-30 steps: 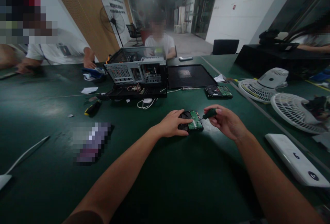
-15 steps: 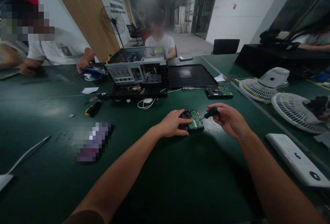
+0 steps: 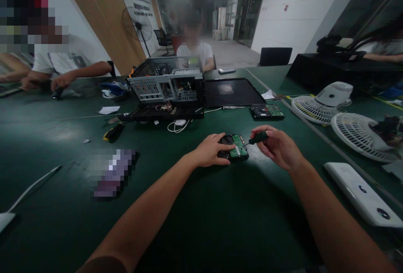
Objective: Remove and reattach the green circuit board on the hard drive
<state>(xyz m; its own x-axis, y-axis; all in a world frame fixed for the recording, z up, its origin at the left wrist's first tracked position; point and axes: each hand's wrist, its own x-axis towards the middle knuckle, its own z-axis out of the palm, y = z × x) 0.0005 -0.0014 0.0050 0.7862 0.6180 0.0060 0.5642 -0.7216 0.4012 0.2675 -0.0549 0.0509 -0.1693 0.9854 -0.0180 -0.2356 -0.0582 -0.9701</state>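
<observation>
A hard drive (image 3: 236, 148) with a green circuit board facing up lies on the green table (image 3: 195, 206) in front of me. My left hand (image 3: 210, 150) rests on its left side and holds it down, fingers curled over it. My right hand (image 3: 277, 145) is closed on a small screwdriver (image 3: 257, 138) with a dark green handle; its tip points at the drive's right edge.
Behind the drive stand an open computer case (image 3: 168, 86), a black side panel (image 3: 231, 92) and a second hard drive (image 3: 267, 111). Two white fans (image 3: 321, 103) and a white flat device (image 3: 362, 195) lie at right. A yellow-black tool (image 3: 113, 131) lies left. Other people sit around the table.
My right hand has shifted slightly with the screwdriver, staying at the drive's right edge. The person at far left has drawn an arm back across the table. My left hand has not moved.
</observation>
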